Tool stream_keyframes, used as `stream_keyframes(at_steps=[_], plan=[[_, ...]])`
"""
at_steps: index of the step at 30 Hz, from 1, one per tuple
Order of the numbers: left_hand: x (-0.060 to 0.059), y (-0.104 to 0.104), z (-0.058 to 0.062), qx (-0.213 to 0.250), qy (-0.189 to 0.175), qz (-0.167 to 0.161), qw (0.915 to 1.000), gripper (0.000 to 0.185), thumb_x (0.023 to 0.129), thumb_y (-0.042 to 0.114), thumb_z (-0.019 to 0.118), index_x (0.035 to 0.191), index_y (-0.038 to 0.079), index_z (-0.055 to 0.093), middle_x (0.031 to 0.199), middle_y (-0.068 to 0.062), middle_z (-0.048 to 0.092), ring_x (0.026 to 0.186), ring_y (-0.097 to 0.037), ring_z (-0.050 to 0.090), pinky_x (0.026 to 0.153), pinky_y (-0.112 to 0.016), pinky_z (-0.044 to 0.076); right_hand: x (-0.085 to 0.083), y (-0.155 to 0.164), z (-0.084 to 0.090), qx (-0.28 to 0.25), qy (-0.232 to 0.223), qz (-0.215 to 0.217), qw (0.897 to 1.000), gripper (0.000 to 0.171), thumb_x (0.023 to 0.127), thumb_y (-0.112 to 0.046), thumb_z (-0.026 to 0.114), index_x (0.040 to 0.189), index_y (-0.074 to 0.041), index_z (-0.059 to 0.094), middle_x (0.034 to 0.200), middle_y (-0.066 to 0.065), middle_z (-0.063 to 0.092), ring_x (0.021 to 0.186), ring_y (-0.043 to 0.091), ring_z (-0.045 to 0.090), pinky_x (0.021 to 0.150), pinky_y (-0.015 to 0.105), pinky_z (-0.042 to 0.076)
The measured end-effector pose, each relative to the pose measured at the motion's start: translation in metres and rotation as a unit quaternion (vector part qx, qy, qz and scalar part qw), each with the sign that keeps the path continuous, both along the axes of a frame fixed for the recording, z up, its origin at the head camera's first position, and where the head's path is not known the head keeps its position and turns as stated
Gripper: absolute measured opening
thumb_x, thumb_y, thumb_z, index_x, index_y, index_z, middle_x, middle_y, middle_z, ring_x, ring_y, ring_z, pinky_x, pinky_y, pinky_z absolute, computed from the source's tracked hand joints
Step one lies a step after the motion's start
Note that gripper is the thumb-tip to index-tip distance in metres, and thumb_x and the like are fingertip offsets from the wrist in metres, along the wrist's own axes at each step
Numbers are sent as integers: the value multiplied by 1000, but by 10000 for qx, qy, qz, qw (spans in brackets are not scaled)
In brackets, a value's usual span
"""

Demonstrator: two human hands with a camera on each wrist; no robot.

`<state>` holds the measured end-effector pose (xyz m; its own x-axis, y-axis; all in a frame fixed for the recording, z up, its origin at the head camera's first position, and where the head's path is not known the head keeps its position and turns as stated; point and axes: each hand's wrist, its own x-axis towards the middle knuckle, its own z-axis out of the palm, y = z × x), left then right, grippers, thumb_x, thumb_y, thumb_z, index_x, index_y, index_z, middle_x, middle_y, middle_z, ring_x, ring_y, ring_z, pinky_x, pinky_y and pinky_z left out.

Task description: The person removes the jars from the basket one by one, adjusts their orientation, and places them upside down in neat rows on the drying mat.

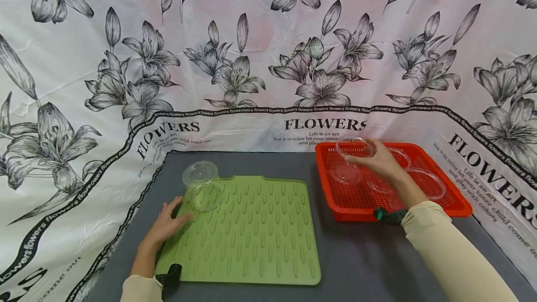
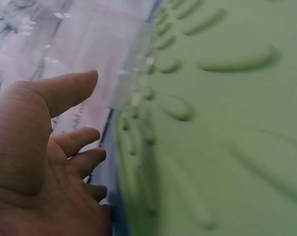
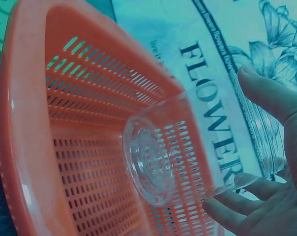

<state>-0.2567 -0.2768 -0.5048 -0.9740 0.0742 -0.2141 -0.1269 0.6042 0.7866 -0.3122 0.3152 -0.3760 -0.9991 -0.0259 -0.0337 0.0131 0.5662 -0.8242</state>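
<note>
- right hand grips clear glass bowl, tilted, above red basket far end, 2 o'clock
- left hand flat, fingers relaxed, on green mat edge, 9 o'clock
- upturned clear cup on mat
- grey table, floral backdrop

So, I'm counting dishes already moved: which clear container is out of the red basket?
The upside-down clear cup on the green mat, by the left hand; the others remain at the basket.
</note>
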Motion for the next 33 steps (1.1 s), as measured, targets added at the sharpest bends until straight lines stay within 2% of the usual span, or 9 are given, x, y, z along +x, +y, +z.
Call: stream_keyframes(at_steps=[4,7,10,12,16,19,22,27,33], plan=[[4,-3,17,270,-89,139,9995,91,102,48,57,166,15,2,169,-20,-19,153,-51,-17,115,-80,11,1,2,7,-289,107,152,9994,111,88,-42,80,165,-12,6,168,24,17,152,49,22,117,67,34],[9,-3,33,292,130,190,9993,94,101,48,59,166,19,-2,170,-18,-17,154,-51,-12,115,-80,13,4,0,12,-367,150,221,9990,110,88,-41,80,165,-15,5,168,23,18,151,49,24,115,65,38],[13,0,53,331,536,194,9978,96,100,47,61,165,23,-5,171,-14,-16,155,-50,-11,114,-81,13,7,-3,20,-221,228,239,9992,111,89,-43,79,166,-18,3,169,22,19,150,48,27,113,64,41],[15,5,67,383,861,210,9953,96,99,47,63,165,27,-4,172,-10,-14,156,-49,-11,113,-82,11,9,-5,25,-80,277,226,9993,111,88,-45,79,166,-19,4,168,22,21,147,48,34,111,63,43],[18,21,95,466,1581,169,9862,94,98,43,66,165,34,2,173,-3,-8,158,-44,-8,113,-83,9,14,-12,36,116,314,226,9992,113,86,-50,79,166,-19,6,166,22,28,143,47,41,109,64,44],[20,36,113,465,2111,58,9763,91,96,38,70,164,36,9,173,0,-3,159,-40,-5,114,-82,9,19,-20,44,177,359,296,9988,114,85,-50,80,166,-19,6,166,20,29,147,46,35,112,67,40],[24,52,128,505,2453,-54,9681,88,95,34,72,163,40,16,173,1,4,160,-38,2,114,-81,13,24,-31,53,208,430,458,9978,113,85,-47,81,166,-18,8,165,20,31,150,44,32,114,68,38],[31,82,143,521,2612,-330,9633,86,94,33,74,160,47,21,172,1,16,157,-40,16,115,-77,22,35,-50,65,176,556,801,9951,109,84,-44,82,165,-20,13,161,19,37,148,42,37,110,67,42],[31,113,145,760,2450,-812,9631,90,90,33,79,159,46,23,169,-5,26,150,-44,35,114,-69,37,48,-73,75,-27,697,1300,9891,102,83,-35,85,162,-18,22,158,19,43,141,40,47,106,60,49]])
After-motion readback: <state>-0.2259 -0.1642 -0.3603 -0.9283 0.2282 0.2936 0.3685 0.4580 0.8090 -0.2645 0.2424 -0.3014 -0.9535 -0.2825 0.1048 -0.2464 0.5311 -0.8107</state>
